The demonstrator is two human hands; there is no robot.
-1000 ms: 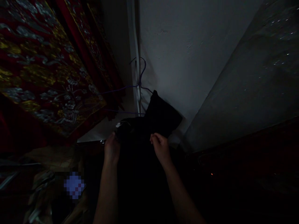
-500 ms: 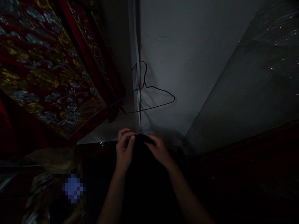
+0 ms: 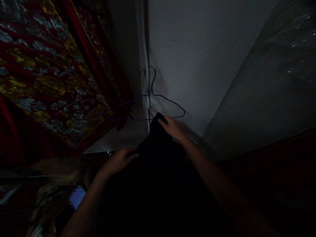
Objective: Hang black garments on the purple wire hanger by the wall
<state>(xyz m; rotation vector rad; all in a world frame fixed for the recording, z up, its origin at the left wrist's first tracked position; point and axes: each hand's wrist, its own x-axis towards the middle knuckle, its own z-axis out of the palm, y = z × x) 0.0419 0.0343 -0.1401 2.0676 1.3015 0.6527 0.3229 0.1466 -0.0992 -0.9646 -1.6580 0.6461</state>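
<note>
A black garment [image 3: 158, 154] hangs between my two hands, its details lost in the dark. My right hand [image 3: 171, 126] grips its raised upper corner, thumb in front, just below a purple wire hanger [image 3: 170, 100]. The corner overlaps the hanger's bottom bar; whether they touch I cannot tell. Lower and to the left, my left hand [image 3: 124, 157] has thumb and fingers closed around the garment's edge. By its hook the hanger hangs on a pale cord [image 3: 145, 49] in front of the wall.
Red cloth [image 3: 49, 75] with gold and silver embroidery hangs at the left. A pale wall [image 3: 197, 49] stands ahead, and a translucent plastic sheet [image 3: 261, 85] slopes down the right side. A pixelated bluish patch [image 3: 77, 196] glows at the lower left.
My hands have spread apart. The right one rose with the garment's corner up to the hanger; the left one moved left and slightly down. The hanger has swung slightly.
</note>
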